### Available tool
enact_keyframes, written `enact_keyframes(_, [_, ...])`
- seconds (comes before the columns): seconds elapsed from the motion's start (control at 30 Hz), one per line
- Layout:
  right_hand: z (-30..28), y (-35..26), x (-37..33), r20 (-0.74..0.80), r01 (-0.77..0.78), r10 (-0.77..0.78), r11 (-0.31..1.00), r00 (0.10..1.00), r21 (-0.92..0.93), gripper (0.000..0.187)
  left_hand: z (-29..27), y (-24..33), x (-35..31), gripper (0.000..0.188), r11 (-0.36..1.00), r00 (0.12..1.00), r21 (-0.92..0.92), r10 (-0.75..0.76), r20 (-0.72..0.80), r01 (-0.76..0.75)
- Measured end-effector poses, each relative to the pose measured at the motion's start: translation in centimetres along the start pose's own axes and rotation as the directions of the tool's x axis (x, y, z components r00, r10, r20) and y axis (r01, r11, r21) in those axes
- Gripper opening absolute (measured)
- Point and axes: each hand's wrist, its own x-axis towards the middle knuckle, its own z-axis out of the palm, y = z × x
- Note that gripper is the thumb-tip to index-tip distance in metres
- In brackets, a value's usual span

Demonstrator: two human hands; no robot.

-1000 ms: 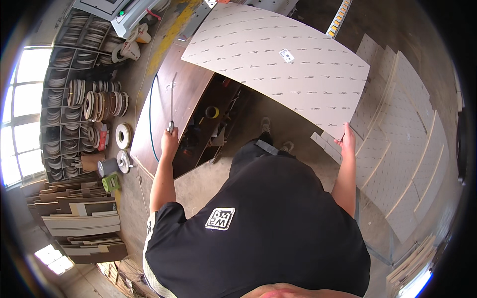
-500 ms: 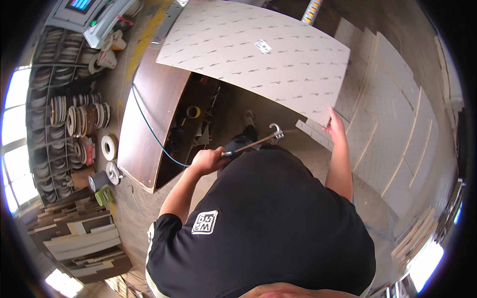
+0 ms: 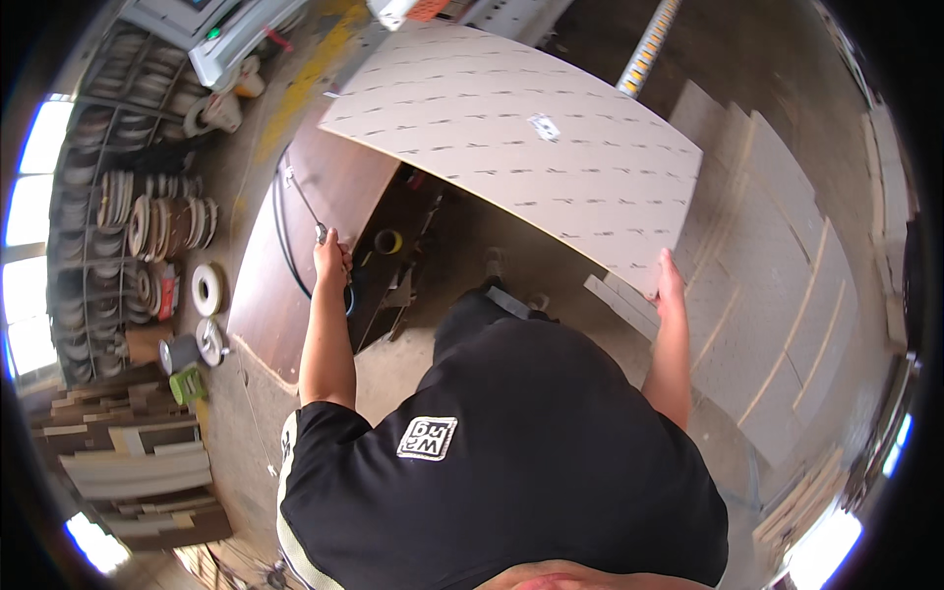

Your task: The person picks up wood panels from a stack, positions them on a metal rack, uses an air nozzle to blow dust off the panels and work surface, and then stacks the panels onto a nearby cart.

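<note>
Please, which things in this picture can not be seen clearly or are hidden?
Head view:
- Left hand: it grasps a thin tool; the tool's tip and kind are too small to tell.
- Right hand: fingers go behind the panel corner, so the grip is hidden.
- Under the panel: covered by it.
- The person's legs: mostly hidden by the black shirt.
- Rolls on the shelves: bent and small near the rim.

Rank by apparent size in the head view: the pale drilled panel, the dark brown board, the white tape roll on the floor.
1. Pale drilled panel
2. Dark brown board; partly hidden beneath the panel, so its full size is unsure
3. White tape roll
</note>
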Motion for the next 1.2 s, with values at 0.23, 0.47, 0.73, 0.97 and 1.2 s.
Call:
enact_keyframes(0.23, [0.4, -2.3, -2.4, -0.087, -0.020, 0.018, 0.999, 0.996, -0.031, 0.055, 14.6, -3.0, -5.4, 0.027, 0.955, 0.707, 0.260, -0.085, 0.702, -0.144])
enact_keyframes(0.47, [0.8, -0.6, -0.9, -0.084, -0.093, 0.090, 0.995, 0.992, -0.033, 0.062, 11.4, -2.3, -8.9, 0.040, 0.342, 0.295, 0.476, -0.465, 0.835, -0.810])
enact_keyframes(0.73, [1.4, 0.0, -0.6, 0.124, -0.238, 0.210, 0.924, 0.970, 0.301, 0.061, 11.4, -0.5, -4.7, 0.019, 0.939, 0.848, 0.244, 0.083, 0.523, -0.242])
enact_keyframes(0.97, [3.0, -0.6, 1.3, 0.232, -0.234, 0.145, 0.875, 0.962, 0.424, 0.064, 17.3, 2.4, -5.7, 0.040, 0.983, 0.889, -0.180, 0.052, 0.454, 0.035])
enact_keyframes(1.2, [3.4, 1.0, 1.3, 0.182, -0.203, 0.133, 0.867, 0.974, 0.455, 0.064, 19.3, 1.6, -7.7, 0.059, 0.949, 0.859, -0.306, 0.098, 0.502, 0.070])
